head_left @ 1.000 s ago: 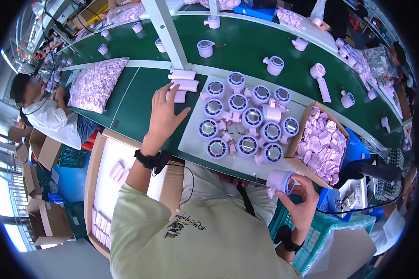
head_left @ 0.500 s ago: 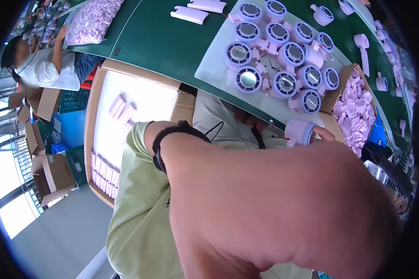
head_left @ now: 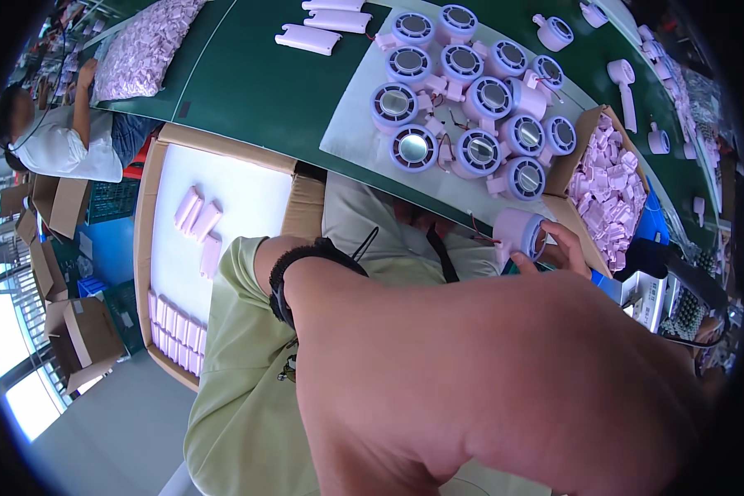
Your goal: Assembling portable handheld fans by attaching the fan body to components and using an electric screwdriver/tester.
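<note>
Head view: the fan housing is located off the table's near edge, in front of the wearer's lap, with its ringed rim turned toward the right. The right hand is partly closed, with thumb and fingers curled about that rim; it has hold of this one part.

Handling properties (judged from appearance): light, stiff plastic shell; smooth, so likely to slip if gripped at the fingertips only. Take hold around the cylindrical wall or outer rim. Keep pressure off the face, and do not lift by the thin wires at its left side; these appear to be the most fragile point.

The left hand fills the foreground close to the lens. Its fingers cannot be made out; whether it is open or holding anything cannot be told.

Beyond the housing, similar fan units stand grouped on a pale sheet. An open carton of small pink parts adjoins them on the right. Handle shells lie on the green table to the left; a large lined box below contains more.
</note>
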Tool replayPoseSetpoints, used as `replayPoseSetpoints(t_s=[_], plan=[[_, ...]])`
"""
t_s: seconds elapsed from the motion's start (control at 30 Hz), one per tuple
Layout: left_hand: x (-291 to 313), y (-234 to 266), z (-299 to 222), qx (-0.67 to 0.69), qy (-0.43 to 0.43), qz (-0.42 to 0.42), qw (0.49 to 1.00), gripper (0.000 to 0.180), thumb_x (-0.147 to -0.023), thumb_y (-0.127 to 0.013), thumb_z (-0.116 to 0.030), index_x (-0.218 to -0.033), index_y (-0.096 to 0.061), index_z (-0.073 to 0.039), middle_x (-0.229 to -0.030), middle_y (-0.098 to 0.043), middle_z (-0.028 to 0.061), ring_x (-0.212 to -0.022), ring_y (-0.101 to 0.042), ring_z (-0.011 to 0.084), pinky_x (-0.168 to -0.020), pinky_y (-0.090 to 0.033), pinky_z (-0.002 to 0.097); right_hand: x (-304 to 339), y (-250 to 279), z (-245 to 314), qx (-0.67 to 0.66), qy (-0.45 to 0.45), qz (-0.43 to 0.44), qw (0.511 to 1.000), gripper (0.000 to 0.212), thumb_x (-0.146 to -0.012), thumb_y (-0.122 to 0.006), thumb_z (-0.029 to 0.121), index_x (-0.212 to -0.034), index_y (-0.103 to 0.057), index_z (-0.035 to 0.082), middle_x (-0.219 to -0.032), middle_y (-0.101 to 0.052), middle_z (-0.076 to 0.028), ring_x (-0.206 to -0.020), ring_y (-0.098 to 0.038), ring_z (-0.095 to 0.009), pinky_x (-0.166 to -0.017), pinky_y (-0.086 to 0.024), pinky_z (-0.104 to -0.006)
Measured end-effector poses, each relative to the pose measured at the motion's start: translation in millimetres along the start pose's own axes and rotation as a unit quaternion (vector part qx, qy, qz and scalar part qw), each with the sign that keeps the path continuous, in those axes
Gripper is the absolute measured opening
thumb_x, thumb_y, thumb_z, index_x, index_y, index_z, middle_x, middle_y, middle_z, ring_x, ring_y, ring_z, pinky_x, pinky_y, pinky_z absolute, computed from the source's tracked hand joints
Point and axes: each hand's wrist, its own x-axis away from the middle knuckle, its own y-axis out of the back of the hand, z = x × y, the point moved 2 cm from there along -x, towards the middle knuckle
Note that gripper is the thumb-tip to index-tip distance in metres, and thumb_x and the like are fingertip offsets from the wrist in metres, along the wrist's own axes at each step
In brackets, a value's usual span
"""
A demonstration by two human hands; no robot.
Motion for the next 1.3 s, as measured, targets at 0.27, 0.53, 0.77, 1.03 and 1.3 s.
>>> replayPoseSetpoints(t_s=[0.27,0.53,0.77,1.03,1.3], plan=[[-4,6,-1,0.039,-0.023,0.025,0.999,0.024,-0.078,-0.069,0.000,-0.100,-0.060,0.004,-0.094,-0.064,0.0142,-0.077,-0.062,0.0200,-0.068,-0.050,0.0294,3,1,3,0.008,-0.008,-0.005,1.000,0.053,-0.068,-0.084,0.002,-0.115,-0.060,0.003,-0.083,-0.071,-0.010,-0.079,-0.068,-0.014,-0.076,-0.055,-0.0287],[3,9,-11,0.047,-0.053,0.040,0.997,0.029,-0.076,-0.071,0.003,-0.103,-0.060,0.004,-0.097,-0.063,0.0144,-0.079,-0.062,0.0193,-0.070,-0.050,0.0286,-1,-5,15,-0.020,0.005,0.030,0.999,0.053,-0.068,-0.084,0.001,-0.115,-0.059,0.001,-0.094,-0.070,-0.011,-0.084,-0.068,-0.015,-0.076,-0.056,-0.0293],[15,24,-31,0.069,-0.087,0.071,0.991,0.034,-0.073,-0.073,0.005,-0.104,-0.059,0.003,-0.099,-0.063,0.0145,-0.081,-0.062,0.0186,-0.072,-0.049,0.0279,-22,-26,62,0.009,0.117,0.085,0.989,0.052,-0.066,-0.085,0.004,-0.112,-0.061,0.002,-0.100,-0.069,-0.010,-0.084,-0.068,-0.017,-0.074,-0.056,-0.0294],[139,117,-35,-0.200,0.037,-0.239,0.950,0.012,-0.080,-0.071,0.001,-0.090,-0.063,0.001,-0.089,-0.064,0.0124,-0.084,-0.061,0.0207,-0.077,-0.048,0.0311,-77,-72,143,0.069,0.236,0.114,0.963,0.047,-0.069,-0.083,0.012,-0.111,-0.063,0.005,-0.104,-0.068,-0.009,-0.079,-0.067,-0.017,-0.070,-0.055,-0.0292],[150,154,-14,-0.589,0.142,-0.422,0.674,0.032,-0.093,-0.061,-0.017,-0.118,-0.057,0.003,-0.114,-0.062,0.0166,-0.110,-0.055,0.0286,-0.094,-0.042,0.0348,-154,-175,144,0.279,0.397,0.198,0.851,0.042,-0.079,-0.073,0.020,-0.115,-0.057,0.004,-0.108,-0.066,-0.011,-0.101,-0.061,-0.031,-0.087,-0.048,-0.0398]])
